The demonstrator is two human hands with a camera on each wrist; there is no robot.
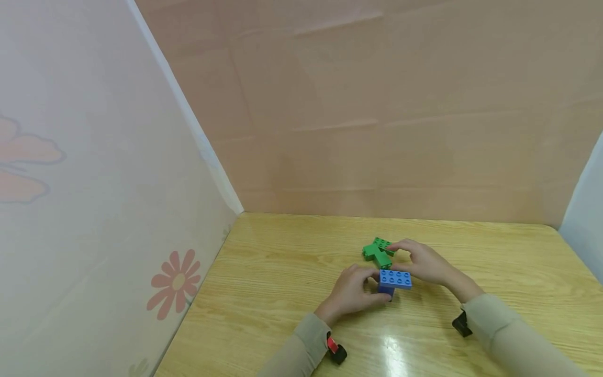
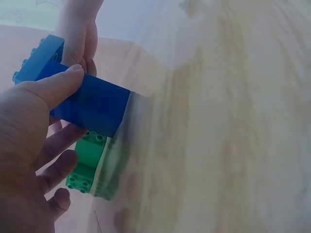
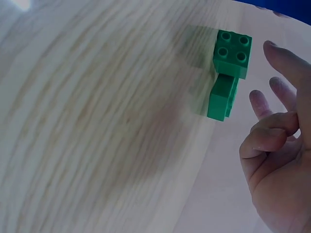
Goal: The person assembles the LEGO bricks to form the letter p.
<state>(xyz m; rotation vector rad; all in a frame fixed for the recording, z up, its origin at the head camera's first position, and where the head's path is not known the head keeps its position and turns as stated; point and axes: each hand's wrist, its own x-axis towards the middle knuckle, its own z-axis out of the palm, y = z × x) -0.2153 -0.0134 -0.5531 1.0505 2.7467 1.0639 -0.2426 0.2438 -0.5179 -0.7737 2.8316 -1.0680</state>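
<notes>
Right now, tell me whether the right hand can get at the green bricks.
Likely yes: the right hand appears empty and close beside the green bricks, with nothing visibly in the way.

Head view: I observe a wood-grained table (image 1: 278, 256), a creased tan backdrop (image 1: 400, 110) behind it, and, at left, a pale panel (image 1: 108, 141) bearing a red flower (image 1: 178, 281).

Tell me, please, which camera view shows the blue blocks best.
The left wrist view, because the blue blocks appear largest there, though partly covered. The head view shows them smaller, studded top uppermost; the right wrist view catches only a blue strip at its upper edge.
</notes>
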